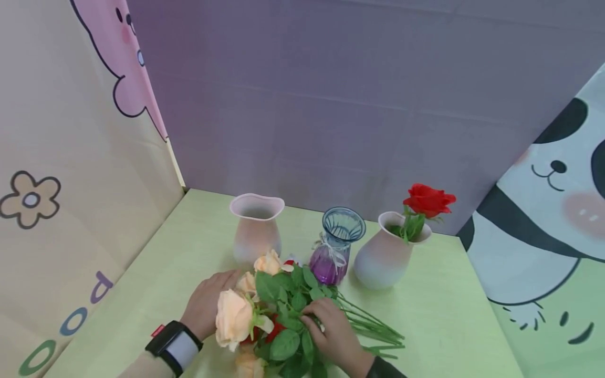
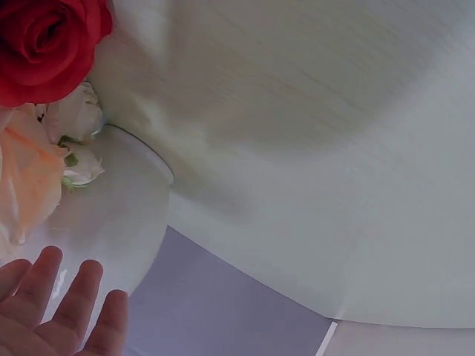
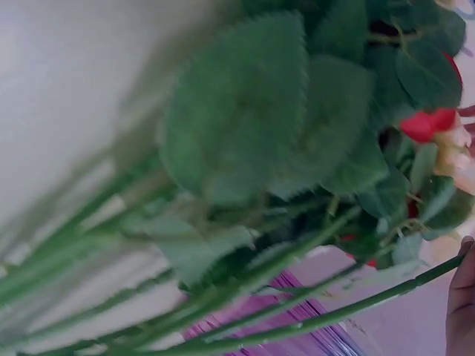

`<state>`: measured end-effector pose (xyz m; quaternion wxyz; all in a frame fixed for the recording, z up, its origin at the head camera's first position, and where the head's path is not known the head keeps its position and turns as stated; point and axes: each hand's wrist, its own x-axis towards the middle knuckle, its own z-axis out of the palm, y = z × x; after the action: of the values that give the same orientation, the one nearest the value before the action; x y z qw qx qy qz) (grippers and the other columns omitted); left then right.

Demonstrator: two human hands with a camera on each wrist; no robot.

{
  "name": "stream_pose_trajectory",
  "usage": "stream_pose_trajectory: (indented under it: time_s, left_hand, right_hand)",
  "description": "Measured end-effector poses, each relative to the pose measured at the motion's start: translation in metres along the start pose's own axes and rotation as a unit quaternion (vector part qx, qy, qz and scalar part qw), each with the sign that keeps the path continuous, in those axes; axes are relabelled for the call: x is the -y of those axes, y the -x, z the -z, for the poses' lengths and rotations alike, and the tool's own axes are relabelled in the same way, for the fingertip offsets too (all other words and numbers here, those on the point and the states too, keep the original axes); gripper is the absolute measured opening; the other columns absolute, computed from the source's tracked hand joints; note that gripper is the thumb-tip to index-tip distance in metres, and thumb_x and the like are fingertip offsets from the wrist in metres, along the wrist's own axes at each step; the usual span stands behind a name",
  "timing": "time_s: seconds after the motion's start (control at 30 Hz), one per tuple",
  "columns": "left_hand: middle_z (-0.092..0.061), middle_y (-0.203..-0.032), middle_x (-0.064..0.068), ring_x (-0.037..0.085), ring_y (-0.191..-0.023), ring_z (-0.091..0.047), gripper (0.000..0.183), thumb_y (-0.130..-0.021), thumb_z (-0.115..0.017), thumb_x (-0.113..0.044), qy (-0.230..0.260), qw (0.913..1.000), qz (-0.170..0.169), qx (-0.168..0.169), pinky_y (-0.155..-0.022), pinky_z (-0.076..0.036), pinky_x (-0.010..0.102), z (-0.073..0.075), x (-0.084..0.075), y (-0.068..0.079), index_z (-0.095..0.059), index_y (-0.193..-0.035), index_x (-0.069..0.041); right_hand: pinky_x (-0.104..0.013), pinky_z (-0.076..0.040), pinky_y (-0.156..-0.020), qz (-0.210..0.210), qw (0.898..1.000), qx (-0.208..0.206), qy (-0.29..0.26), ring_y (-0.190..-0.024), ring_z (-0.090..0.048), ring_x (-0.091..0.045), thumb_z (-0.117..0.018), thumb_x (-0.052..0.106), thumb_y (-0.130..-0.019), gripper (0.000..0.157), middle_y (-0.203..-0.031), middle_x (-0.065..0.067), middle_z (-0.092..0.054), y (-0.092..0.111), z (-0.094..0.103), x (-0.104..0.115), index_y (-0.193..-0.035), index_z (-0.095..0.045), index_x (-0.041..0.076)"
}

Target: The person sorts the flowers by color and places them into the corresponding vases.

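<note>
A bunch of artificial roses lies across the table, with peach blooms (image 1: 233, 317) at left, green leaves (image 1: 285, 344) in the middle and stems (image 1: 378, 328) pointing right. My left hand (image 1: 212, 299) is beside the peach blooms; its fingers look relaxed and hold nothing in the left wrist view, near a red rose (image 2: 48, 44). Over the leaves, my right hand (image 1: 333, 331) pinches a green rose stem (image 3: 371, 300) between thumb and finger. Leaves hide part of that grip. Some red petals (image 1: 275, 328) show under the foliage.
Behind the bunch stand a pink-white vase (image 1: 257, 236), a blue-purple glass vase (image 1: 331, 257) with a string bow, and a second pale vase (image 1: 385, 260) holding a red rose (image 1: 429, 200). A purple-grey backdrop (image 1: 354, 105) closes off the table's far edge.
</note>
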<state>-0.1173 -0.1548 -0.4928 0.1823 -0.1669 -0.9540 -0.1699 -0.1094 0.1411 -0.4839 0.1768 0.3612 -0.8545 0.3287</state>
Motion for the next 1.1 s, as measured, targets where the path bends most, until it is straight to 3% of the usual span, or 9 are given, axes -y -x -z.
stream_pose_trajectory:
  time_s: [0.13,0.23,0.33,0.43,0.57,0.8,1.0,1.1]
  left_hand:
    - [-0.069,-0.112,0.009,0.027,-0.105,-0.063,0.038,-0.080,-0.071,-0.009,0.000,0.9997,-0.006,-0.022,-0.088,-0.054,0.044,-0.001,-0.002,-0.002,-0.066,-0.118,-0.004]
    - [-0.070,-0.106,0.009,0.027,-0.101,-0.063,0.038,-0.076,-0.076,-0.012,-0.004,0.9999,0.005,-0.016,-0.086,-0.054,0.044,0.000,-0.006,-0.006,-0.068,-0.112,-0.004]
    - [-0.070,-0.113,0.010,0.028,-0.105,-0.064,0.045,-0.085,-0.074,-0.028,-0.010,0.9995,0.022,0.017,-0.088,-0.054,0.047,0.001,-0.010,-0.011,-0.066,-0.121,-0.004]
    - [-0.066,-0.126,0.013,0.032,-0.117,-0.061,0.060,-0.095,-0.060,-0.048,-0.008,0.9978,0.039,0.053,-0.095,-0.052,0.051,0.003,-0.013,-0.015,-0.058,-0.137,-0.005]
    - [-0.062,-0.135,0.013,0.033,-0.123,-0.058,0.069,-0.097,-0.051,-0.059,-0.008,0.9954,0.053,0.079,-0.100,-0.049,0.054,0.005,-0.016,-0.021,-0.048,-0.147,-0.011]
    - [-0.061,-0.137,0.011,0.032,-0.124,-0.058,0.071,-0.094,-0.056,-0.059,-0.011,0.9975,0.024,0.066,-0.102,-0.049,0.052,0.005,-0.017,-0.029,-0.051,-0.145,-0.010]
    - [-0.057,-0.142,0.014,0.033,-0.127,-0.057,0.073,-0.093,-0.057,-0.057,-0.028,0.9973,-0.014,0.067,-0.103,-0.049,0.052,0.011,-0.021,-0.040,-0.052,-0.143,-0.004]
    - [-0.057,-0.142,0.015,0.035,-0.128,-0.056,0.072,-0.093,-0.059,-0.055,-0.035,0.9971,-0.033,0.059,-0.102,-0.049,0.052,0.016,-0.023,-0.047,-0.052,-0.142,-0.003]
  right_hand:
    - [-0.019,-0.047,-0.065,-0.008,0.999,-0.024,-0.024,-0.075,-0.053,-0.003,-0.071,0.007,-0.089,0.009,-0.086,0.008,-0.064,-0.009,0.008,0.002,-0.094,-0.068,0.014]
    - [-0.018,-0.048,-0.062,-0.011,0.998,-0.040,-0.045,-0.074,-0.052,-0.002,-0.070,0.006,-0.090,0.009,-0.085,0.007,-0.063,-0.016,0.015,0.002,-0.095,-0.068,0.013]
    - [-0.017,-0.049,-0.062,0.005,0.996,-0.072,-0.060,-0.074,-0.054,-0.005,-0.070,0.000,-0.088,0.013,-0.086,0.003,-0.063,-0.023,0.023,0.001,-0.097,-0.067,0.010]
    - [-0.014,-0.049,-0.063,0.020,0.991,-0.111,-0.067,-0.073,-0.056,-0.008,-0.070,-0.008,-0.084,0.021,-0.085,-0.001,-0.064,-0.031,0.032,-0.001,-0.098,-0.067,0.007]
    - [-0.014,-0.050,-0.066,0.029,0.987,-0.148,-0.061,-0.072,-0.058,-0.012,-0.069,-0.015,-0.080,0.027,-0.085,-0.004,-0.065,-0.042,0.043,-0.005,-0.099,-0.066,0.004]
    - [-0.018,-0.051,-0.066,0.040,0.977,-0.193,-0.076,-0.070,-0.061,-0.017,-0.066,-0.022,-0.077,0.033,-0.082,-0.012,-0.067,-0.058,0.063,-0.010,-0.104,-0.065,-0.004]
    - [-0.013,-0.051,-0.070,0.011,0.962,-0.248,-0.111,-0.076,-0.061,-0.004,-0.062,-0.021,-0.081,0.021,-0.078,-0.021,-0.065,-0.070,0.084,-0.012,-0.100,-0.065,-0.012]
    - [-0.011,-0.052,-0.072,0.007,0.954,-0.274,-0.125,-0.079,-0.062,0.002,-0.060,-0.021,-0.084,0.016,-0.082,-0.016,-0.065,-0.076,0.097,-0.013,-0.098,-0.063,-0.016]
